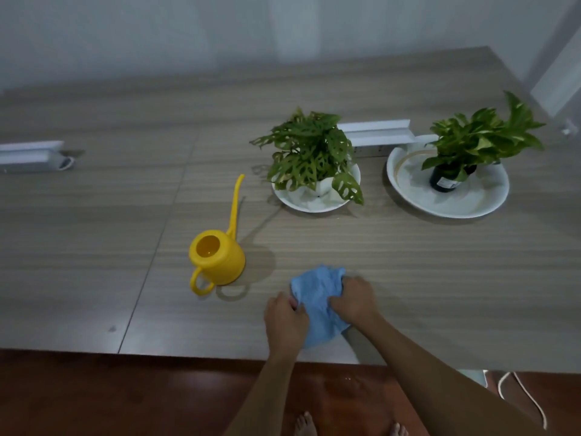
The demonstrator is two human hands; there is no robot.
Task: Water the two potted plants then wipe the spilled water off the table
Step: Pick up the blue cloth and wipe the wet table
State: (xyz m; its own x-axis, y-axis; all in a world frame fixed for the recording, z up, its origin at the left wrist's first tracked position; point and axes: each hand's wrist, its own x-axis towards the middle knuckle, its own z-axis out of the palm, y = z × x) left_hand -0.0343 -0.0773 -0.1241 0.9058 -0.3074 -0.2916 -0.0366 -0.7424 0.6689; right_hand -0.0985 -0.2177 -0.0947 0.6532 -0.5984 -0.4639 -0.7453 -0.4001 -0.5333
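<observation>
Head view, both hands' fingers buried in cloth

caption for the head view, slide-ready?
Both hands gather a blue cloth beside the yellow watering can; two potted plants behind.

Table: bore every item listed.
Watering can: stood left of centre, spout toward the plants.
Cloth: lay near the front edge, right of the can.
Left plant: stood in a dish, behind the cloth.
Right plant: stood in a wider dish, right of the first.
Hands: left hand and right hand lay on the cloth.
</observation>
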